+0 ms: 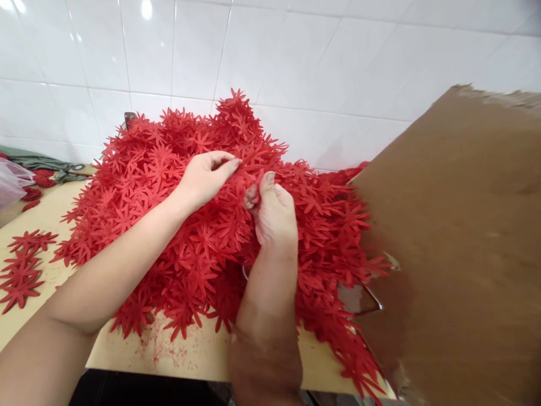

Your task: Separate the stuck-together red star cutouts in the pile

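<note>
A big heap of red star-shaped cut-out flowers [177,186] covers the middle of a pale wooden table [198,355]. My left hand [207,176] reaches over the top of the heap, with thumb and fingers pinched on a red flower at the crest. My right hand [273,211] rises from below, just to the right of it. Its fingers are curled into a pinch on red flower pieces at its fingertips. The two hands' fingertips are a few centimetres apart.
A large brown cardboard sheet [456,242] leans at the right, hiding that side. Under the heap's right edge shows a metal rim [372,299]. Loose red flowers [21,265] lie at the left edge. A white tiled wall [296,62] stands behind. Green cloth [42,163] lies far left.
</note>
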### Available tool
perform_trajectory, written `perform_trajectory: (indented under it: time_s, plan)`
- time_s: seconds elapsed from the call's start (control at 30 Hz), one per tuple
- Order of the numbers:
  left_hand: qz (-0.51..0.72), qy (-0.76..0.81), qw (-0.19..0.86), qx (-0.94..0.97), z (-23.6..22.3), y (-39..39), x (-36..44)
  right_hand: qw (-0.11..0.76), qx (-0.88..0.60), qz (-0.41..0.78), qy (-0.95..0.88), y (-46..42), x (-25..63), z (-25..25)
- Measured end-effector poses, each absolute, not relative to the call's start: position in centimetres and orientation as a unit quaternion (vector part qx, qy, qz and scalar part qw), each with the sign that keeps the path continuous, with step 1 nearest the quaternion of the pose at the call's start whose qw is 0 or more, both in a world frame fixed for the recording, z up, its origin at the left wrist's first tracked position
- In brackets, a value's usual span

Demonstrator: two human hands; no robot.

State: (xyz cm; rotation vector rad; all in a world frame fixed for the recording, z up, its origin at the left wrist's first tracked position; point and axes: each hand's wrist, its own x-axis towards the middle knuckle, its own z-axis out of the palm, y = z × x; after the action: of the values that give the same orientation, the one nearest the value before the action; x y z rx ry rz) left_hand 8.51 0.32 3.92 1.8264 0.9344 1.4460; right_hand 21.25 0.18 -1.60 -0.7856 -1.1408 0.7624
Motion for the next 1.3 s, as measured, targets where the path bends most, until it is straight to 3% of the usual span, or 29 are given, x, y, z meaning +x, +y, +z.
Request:
perform_trajectory:
  time_s: [0.27, 0.47, 0.83, 1.17, 1.3]
  plan:
    - [0.545, 0.385, 0.364, 0.649, 4.4, -0.4, 8.1, 0.707, -0.434, 0.234, -0.508, 0.2, 23.0, -1.6]
    - [0.507, 0.36, 0.351, 0.699, 3.4, -0.1, 8.7, 0.666, -0.322, 0.306, -0.599, -1.6, 21.2, -0.3]
    - [0.421, 0.491, 0.073, 0.76, 2.4, 0.5, 6.9, 0.658, -0.345, 0.341, -0.575, 0.9, 22.3, -2.1]
    - [0.296, 0.489, 0.049, 0.819, 2.3, 0.1, 7.3, 0.653, -0.349, 0.338, -0.581, 0.7, 22.1, -2.0]
    - [0.327, 0.489, 0.06, 0.806, 2.4, 0.4, 7.0, 0.64, -0.358, 0.33, -0.594, 0.3, 22.0, -1.7]
